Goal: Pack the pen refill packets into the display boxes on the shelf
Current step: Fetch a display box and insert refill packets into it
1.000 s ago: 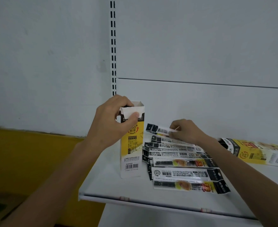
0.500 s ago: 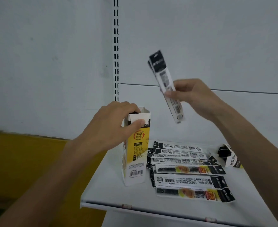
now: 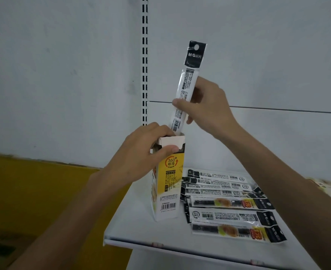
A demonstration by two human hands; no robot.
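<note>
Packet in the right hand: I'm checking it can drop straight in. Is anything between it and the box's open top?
Nothing visible does. The lower end of the packet sits at the open top of the box. The left hand holds the box's rim, fingers just left of the packet, thumb on the front. Its inside is hidden.

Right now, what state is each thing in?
Box: upright on the shelf, top open, left hand gripping its rim.
Held packet: near upright, pinched by right hand, lower end at the box's mouth.
Loose packets: lying flat on the shelf, beside the box.
</note>
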